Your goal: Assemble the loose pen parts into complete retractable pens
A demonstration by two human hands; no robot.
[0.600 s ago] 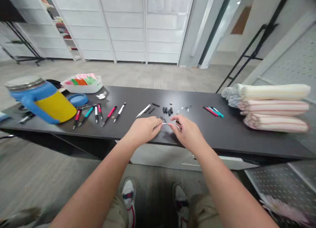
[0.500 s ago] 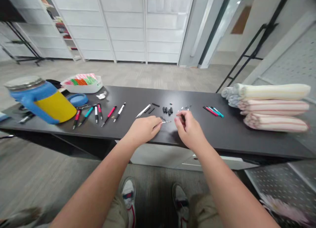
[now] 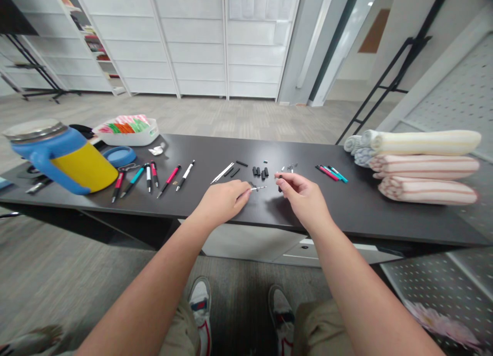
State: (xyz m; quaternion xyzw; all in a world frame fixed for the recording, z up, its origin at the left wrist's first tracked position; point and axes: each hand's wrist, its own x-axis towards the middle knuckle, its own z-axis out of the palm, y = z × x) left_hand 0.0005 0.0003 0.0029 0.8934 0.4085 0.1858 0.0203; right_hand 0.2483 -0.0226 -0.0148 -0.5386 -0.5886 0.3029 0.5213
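My left hand (image 3: 225,199) pinches a thin white pen refill (image 3: 257,188) that points right, just above the black table (image 3: 215,204). A little to the right, my right hand (image 3: 302,194) is closed, with a small black pen part (image 3: 280,178) between thumb and forefinger. The two hands are a short gap apart. Behind them lie loose pen parts: several short black pieces (image 3: 260,172), white tubes (image 3: 222,173) and small metal bits (image 3: 289,167).
Whole pens (image 3: 152,176) lie in a row to the left, near a blue and yellow jug (image 3: 65,158), a blue lid (image 3: 120,155) and a white tray of coloured items (image 3: 127,130). More coloured pens (image 3: 332,173) and stacked rolled towels (image 3: 423,166) sit at the right.
My right hand has drawn away from the left, moved up and right, and now holds a small black part. My left hand has stayed in place with the refill.
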